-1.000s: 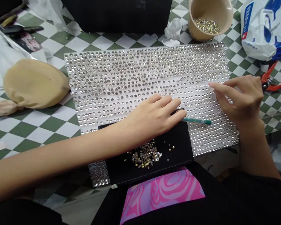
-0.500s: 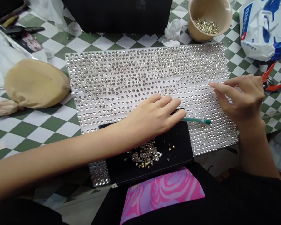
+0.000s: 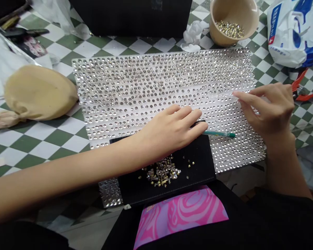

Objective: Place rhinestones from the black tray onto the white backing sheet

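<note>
A white sheet (image 3: 224,114) with rows of silver rhinestones lies across the table. My left hand (image 3: 178,126) rests palm down at its middle, fingers stretched out and a little apart. From beneath the thumb a green pencil (image 3: 220,133) points right; its other end is hidden. Over the sheet's right side, my right hand (image 3: 268,107) is closed in a pinch on a thin pale stick (image 3: 228,95), its tip at a row of stones. Below my left wrist, a black pad (image 3: 198,177) carries a pile of loose rhinestones (image 3: 163,173), partly covered by the forearm.
A beige bowl (image 3: 214,33) with loose rhinestones stands behind the sheet, beside crumpled white tissue (image 3: 193,33). A black box (image 3: 133,17) is at the back. Left lies a tan wrapped bundle (image 3: 41,93). Red-handled pliers (image 3: 301,86) and a wipes pack (image 3: 284,38) are at right.
The tip of the pale stick in my right hand has shifted slightly left. My left hand and the pencil have stayed in place.
</note>
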